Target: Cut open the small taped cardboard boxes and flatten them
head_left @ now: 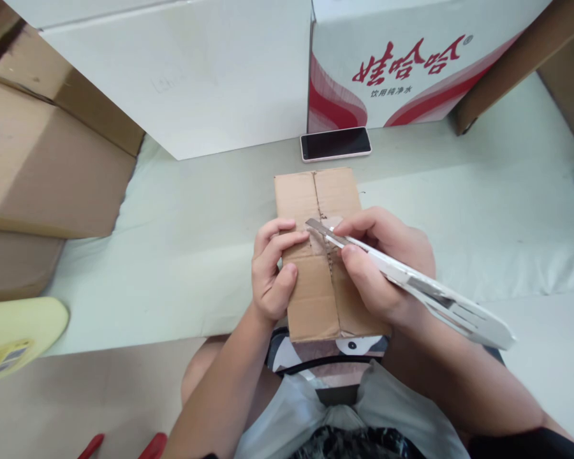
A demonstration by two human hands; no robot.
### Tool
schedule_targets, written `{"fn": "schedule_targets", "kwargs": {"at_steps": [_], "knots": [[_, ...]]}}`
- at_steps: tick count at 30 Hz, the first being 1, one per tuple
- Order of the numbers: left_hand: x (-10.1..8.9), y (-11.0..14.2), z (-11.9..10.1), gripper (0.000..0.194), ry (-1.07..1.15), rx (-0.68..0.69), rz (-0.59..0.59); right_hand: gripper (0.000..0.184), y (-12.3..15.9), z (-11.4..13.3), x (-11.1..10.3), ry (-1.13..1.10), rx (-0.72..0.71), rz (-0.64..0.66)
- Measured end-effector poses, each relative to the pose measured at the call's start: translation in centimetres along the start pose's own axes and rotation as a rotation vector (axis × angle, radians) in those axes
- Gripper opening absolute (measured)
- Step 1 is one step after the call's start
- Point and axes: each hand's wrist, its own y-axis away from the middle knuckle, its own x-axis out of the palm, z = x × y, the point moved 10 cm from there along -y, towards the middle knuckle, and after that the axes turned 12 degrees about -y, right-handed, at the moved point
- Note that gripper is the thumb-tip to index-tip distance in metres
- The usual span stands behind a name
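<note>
right hand [387,261] grips a slim metal-bladed cutter [406,277]; left hand [277,268] steadies a creased, rectangular cardboard box [310,280].

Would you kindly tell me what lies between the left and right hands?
In the head view, the small cardboard box lies there, with the cutter's blade at its taped seam.

Phone [336,145] lies face-up nr white box [182,76] & red-and-white box [411,70]; brown cartons [71,153] at L.

We see bright, soft light, prob. from the far side, w/ dim shade by the white boxes [239,76]; pic edges bend.
</note>
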Motion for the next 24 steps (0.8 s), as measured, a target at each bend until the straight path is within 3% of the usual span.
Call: {"fn": "schedule_targets", "kwargs": {"at_steps": [24], "knots": [[-0.03,-0.21,-0.5,0.036,0.041,0.029,0.003,0.008,0.16,-0.12,0.02,-0.01,-0.023,-0.009]]}}
